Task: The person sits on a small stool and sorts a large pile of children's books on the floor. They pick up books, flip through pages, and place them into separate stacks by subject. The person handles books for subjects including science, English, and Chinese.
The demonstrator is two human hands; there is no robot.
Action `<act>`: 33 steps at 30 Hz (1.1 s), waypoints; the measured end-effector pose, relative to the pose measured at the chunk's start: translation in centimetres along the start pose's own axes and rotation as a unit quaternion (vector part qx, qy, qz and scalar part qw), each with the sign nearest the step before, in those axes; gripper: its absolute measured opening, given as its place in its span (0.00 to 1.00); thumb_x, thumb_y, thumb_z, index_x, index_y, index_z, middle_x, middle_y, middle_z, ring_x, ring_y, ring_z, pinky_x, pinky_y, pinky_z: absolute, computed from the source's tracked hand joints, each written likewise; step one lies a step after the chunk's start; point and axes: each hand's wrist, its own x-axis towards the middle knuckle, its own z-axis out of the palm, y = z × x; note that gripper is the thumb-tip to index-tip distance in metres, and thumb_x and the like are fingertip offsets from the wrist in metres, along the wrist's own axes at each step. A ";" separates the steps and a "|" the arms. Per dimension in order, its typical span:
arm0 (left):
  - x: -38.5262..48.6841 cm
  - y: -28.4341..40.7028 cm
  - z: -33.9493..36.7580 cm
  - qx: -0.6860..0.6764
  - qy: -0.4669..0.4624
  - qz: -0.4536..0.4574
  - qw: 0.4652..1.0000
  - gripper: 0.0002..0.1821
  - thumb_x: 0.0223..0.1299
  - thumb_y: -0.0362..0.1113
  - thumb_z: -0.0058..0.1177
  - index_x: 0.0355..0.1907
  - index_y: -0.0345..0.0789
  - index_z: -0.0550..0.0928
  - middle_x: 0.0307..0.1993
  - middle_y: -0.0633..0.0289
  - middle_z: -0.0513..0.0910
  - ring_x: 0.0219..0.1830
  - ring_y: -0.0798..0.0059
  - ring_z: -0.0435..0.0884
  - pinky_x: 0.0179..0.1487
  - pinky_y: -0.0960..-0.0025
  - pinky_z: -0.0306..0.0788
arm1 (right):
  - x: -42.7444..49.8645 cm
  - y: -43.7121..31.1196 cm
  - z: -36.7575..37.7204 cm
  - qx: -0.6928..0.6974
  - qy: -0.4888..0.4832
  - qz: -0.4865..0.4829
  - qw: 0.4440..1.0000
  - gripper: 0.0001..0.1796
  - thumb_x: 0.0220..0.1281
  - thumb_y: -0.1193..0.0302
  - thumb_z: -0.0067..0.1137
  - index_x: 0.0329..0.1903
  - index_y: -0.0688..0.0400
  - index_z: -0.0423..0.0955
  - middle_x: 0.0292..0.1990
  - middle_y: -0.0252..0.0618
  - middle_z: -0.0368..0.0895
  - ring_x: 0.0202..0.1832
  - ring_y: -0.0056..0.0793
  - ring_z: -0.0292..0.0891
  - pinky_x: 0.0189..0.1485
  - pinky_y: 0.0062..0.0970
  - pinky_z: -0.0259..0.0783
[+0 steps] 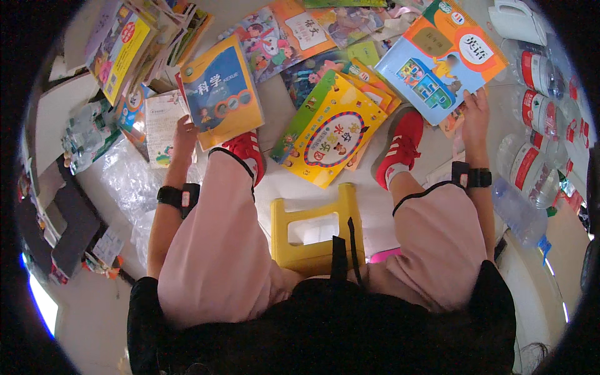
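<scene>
My left hand (184, 133) grips the left edge of a blue-and-orange textbook (222, 91) above my left shoe. A thin red edge of another item shows behind it. In my right hand (476, 115) is an orange-and-light-blue textbook (436, 61), pinched at its lower right corner. Both covers face up and bear writing. Between my red shoes, a yellow-and-green children's book (333, 129) lies on top of several orange-edged booklets (375, 89). Beside my left hand is a pale printed booklet (164, 124).
Picture-covered books (276, 37) spread over the floor ahead. A leaning stack of books (126, 42) stands at upper left, near crumpled plastic bottles (89, 133) and clear plastic wrap (129, 178). Large plastic bottles (539, 115) line the right, below a white jug (518, 21). A yellow stool (304, 255) is beneath me.
</scene>
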 end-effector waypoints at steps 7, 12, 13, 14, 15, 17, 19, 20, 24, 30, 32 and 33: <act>1.1 13.8 1.6 -0.046 -0.253 0.118 0.959 0.24 0.63 0.33 0.57 0.62 0.35 0.75 0.54 0.59 0.80 0.55 0.70 0.77 0.59 0.67 0.71 | -0.3 1.6 -1.9 -0.057 -0.003 -0.021 0.998 0.17 0.72 0.75 0.50 0.61 0.61 0.72 0.40 0.30 0.81 0.35 0.13 0.73 0.36 0.18 0.69; -1.9 20.7 12.3 -0.035 -0.549 0.042 0.834 0.34 0.62 0.44 0.59 0.68 0.33 0.68 0.61 0.56 0.75 0.61 0.69 0.74 0.64 0.67 0.65 | -1.0 2.0 -2.0 -0.066 0.001 -0.036 0.997 0.17 0.71 0.78 0.50 0.60 0.62 0.72 0.40 0.29 0.82 0.35 0.13 0.73 0.36 0.18 0.70; -3.5 20.5 15.2 0.065 -0.500 0.111 0.856 0.36 0.60 0.45 0.61 0.68 0.31 0.67 0.62 0.53 0.74 0.63 0.68 0.73 0.65 0.66 0.66 | -1.1 2.1 -2.0 -0.076 -0.007 -0.039 0.996 0.17 0.70 0.78 0.50 0.60 0.62 0.72 0.41 0.30 0.82 0.36 0.13 0.73 0.36 0.18 0.70; -4.7 20.0 17.2 0.170 -0.437 0.172 0.867 0.39 0.58 0.45 0.63 0.68 0.28 0.67 0.63 0.50 0.73 0.64 0.66 0.72 0.65 0.65 0.66 | -1.2 2.2 -2.2 -0.080 -0.016 -0.042 0.996 0.17 0.70 0.79 0.50 0.60 0.62 0.72 0.42 0.30 0.82 0.36 0.13 0.73 0.36 0.18 0.70; -5.0 19.5 18.3 0.164 -0.419 0.174 0.876 0.38 0.58 0.43 0.63 0.68 0.28 0.66 0.62 0.50 0.74 0.62 0.66 0.73 0.64 0.65 0.67 | -1.3 2.3 -2.3 -0.099 -0.019 -0.031 0.994 0.17 0.70 0.79 0.50 0.60 0.63 0.72 0.43 0.30 0.82 0.37 0.12 0.73 0.37 0.18 0.70; -5.5 18.9 20.1 0.180 -0.393 0.152 0.889 0.37 0.58 0.38 0.62 0.67 0.28 0.66 0.59 0.49 0.76 0.60 0.67 0.75 0.63 0.65 0.69 | -1.5 2.5 -2.6 -0.130 -0.021 -0.003 0.991 0.17 0.70 0.78 0.50 0.60 0.63 0.72 0.44 0.30 0.81 0.38 0.12 0.73 0.38 0.18 0.70; -5.6 18.6 19.8 0.086 -0.440 0.049 0.893 0.35 0.58 0.38 0.63 0.65 0.27 0.68 0.56 0.51 0.78 0.58 0.68 0.76 0.62 0.66 0.70 | -1.5 2.7 -2.6 -0.078 -0.049 -0.004 0.996 0.17 0.70 0.78 0.49 0.60 0.64 0.71 0.46 0.30 0.81 0.39 0.12 0.73 0.38 0.17 0.70; -5.6 18.8 19.3 0.057 -0.461 -0.027 0.885 0.34 0.58 0.37 0.63 0.64 0.26 0.69 0.55 0.51 0.79 0.57 0.68 0.77 0.61 0.67 0.70 | -1.6 2.8 -2.6 -0.067 -0.054 0.021 0.996 0.17 0.71 0.78 0.49 0.60 0.64 0.71 0.46 0.30 0.81 0.39 0.12 0.73 0.39 0.17 0.70; -6.7 20.8 16.9 0.086 -0.550 0.052 0.829 0.26 0.59 0.37 0.61 0.58 0.28 0.76 0.51 0.56 0.82 0.52 0.70 0.79 0.59 0.68 0.70 | -2.0 2.7 -2.7 -0.074 -0.036 -0.019 0.996 0.14 0.72 0.74 0.50 0.57 0.62 0.73 0.40 0.27 0.79 0.37 0.13 0.71 0.38 0.18 0.68; -3.4 23.5 3.8 -0.217 -0.428 0.001 0.878 0.23 0.68 0.32 0.50 0.64 0.32 0.73 0.57 0.62 0.79 0.58 0.74 0.77 0.64 0.68 0.69 | -2.3 2.7 -3.2 -0.062 -0.021 -0.012 0.998 0.15 0.72 0.75 0.49 0.58 0.62 0.72 0.42 0.28 0.79 0.37 0.13 0.71 0.39 0.18 0.68; -2.1 22.9 -0.6 -0.269 -0.366 0.037 0.890 0.28 0.69 0.35 0.51 0.69 0.34 0.66 0.61 0.60 0.75 0.63 0.72 0.72 0.66 0.65 0.67 | -1.9 3.0 -3.2 -0.047 -0.050 0.000 0.998 0.16 0.72 0.76 0.49 0.59 0.62 0.72 0.43 0.28 0.79 0.37 0.13 0.71 0.39 0.17 0.68; -1.6 22.4 -2.1 -0.288 -0.315 -0.001 0.904 0.29 0.70 0.34 0.51 0.71 0.33 0.64 0.62 0.61 0.73 0.64 0.73 0.71 0.67 0.65 0.67 | -1.8 3.2 -3.2 -0.040 -0.055 0.015 0.998 0.16 0.71 0.76 0.50 0.59 0.62 0.72 0.43 0.30 0.80 0.38 0.14 0.72 0.39 0.18 0.69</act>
